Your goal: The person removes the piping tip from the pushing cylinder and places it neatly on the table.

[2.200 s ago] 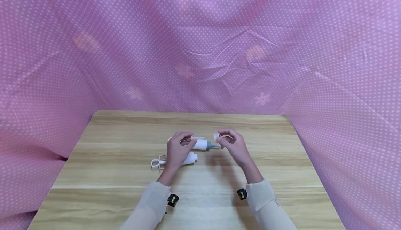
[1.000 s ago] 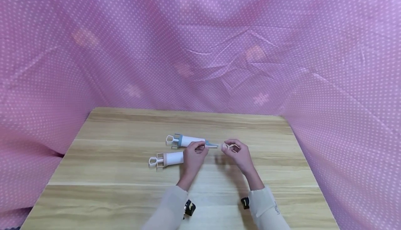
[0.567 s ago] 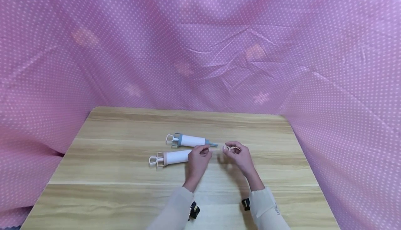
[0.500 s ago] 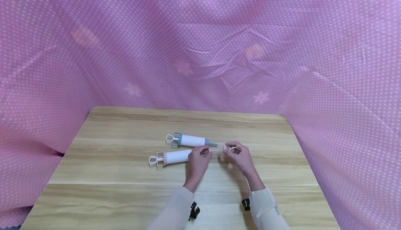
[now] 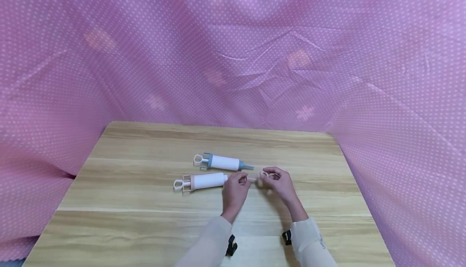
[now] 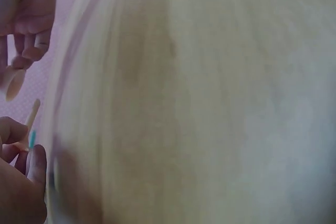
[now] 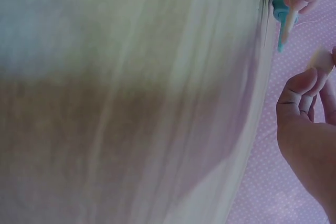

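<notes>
In the head view my left hand (image 5: 234,194) pinches a slim pale nozzle (image 5: 251,179), its thin end pointing right. The left wrist view shows that nozzle (image 6: 33,113) between thumb and fingertips. My right hand (image 5: 282,186) holds a small pale ring-shaped cap (image 5: 263,174), a short gap from the nozzle's end; the right wrist view shows the cap (image 7: 320,59) at the fingertips. A white syringe with pinkish trim (image 5: 208,181) lies left of my left hand, which overlaps its tip. Beyond it lies a white syringe with blue trim (image 5: 225,162), blue nozzle attached.
Both syringes lie on a wood-grain table (image 5: 127,226), their looped plunger handles to the left. Pink dotted cloth (image 5: 233,77) hangs behind the table and along both sides. Black wrist cameras sit at both cuffs.
My left hand has moved right and nearer, carrying the nozzle away from the blue-trimmed syringe, uncovering both syringe bodies. My right hand has shifted slightly right and nearer, still holding the cap.
</notes>
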Demonstrator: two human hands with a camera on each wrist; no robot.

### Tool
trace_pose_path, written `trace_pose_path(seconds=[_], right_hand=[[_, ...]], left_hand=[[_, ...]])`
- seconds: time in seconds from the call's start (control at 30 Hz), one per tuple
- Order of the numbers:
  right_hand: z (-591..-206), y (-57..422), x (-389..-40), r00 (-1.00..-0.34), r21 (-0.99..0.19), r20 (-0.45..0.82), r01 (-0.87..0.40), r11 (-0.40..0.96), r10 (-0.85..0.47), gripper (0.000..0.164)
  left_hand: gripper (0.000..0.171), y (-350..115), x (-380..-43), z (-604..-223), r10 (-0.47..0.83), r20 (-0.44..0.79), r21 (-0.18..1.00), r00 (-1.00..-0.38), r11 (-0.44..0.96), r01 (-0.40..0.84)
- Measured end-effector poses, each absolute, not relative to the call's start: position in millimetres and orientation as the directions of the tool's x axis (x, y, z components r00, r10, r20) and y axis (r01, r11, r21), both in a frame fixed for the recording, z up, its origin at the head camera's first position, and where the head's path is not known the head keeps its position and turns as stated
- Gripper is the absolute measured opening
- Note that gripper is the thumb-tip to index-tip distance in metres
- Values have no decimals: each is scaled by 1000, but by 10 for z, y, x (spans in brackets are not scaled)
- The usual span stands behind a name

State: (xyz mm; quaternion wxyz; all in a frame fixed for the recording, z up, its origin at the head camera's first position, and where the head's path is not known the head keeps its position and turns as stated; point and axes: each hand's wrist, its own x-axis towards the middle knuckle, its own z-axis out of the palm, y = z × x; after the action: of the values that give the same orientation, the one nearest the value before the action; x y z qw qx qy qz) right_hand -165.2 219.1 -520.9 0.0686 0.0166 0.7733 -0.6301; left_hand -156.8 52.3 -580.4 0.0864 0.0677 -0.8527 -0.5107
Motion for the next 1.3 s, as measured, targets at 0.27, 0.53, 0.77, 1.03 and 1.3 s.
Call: trace_pose_path(seconds=[0.27,0.53,0.77,1.03,1.3], right_hand=[[-5569,2274,-1773,-993,-974,-122,120,194,4,37],[-5644,2303,-1786,-987,-963,-162,161,214,16,33],[-5680,2292,-1803,-983,-952,-183,185,242,31,34],[-5714,2283,-1801,-979,-934,-199,200,296,35,33],[-5720,2279,-1790,-986,-921,-163,167,353,41,32]], left_hand=[[24,583,-1601,-5842,-235,73,879,-969,475,-48],[22,604,-1621,-5880,-233,85,863,-969,503,-46],[24,590,-1631,-5874,-209,94,852,-973,523,-30],[25,576,-1621,-5877,-198,74,850,-977,524,-42],[28,584,-1610,-5858,-200,39,858,-979,509,-70]])
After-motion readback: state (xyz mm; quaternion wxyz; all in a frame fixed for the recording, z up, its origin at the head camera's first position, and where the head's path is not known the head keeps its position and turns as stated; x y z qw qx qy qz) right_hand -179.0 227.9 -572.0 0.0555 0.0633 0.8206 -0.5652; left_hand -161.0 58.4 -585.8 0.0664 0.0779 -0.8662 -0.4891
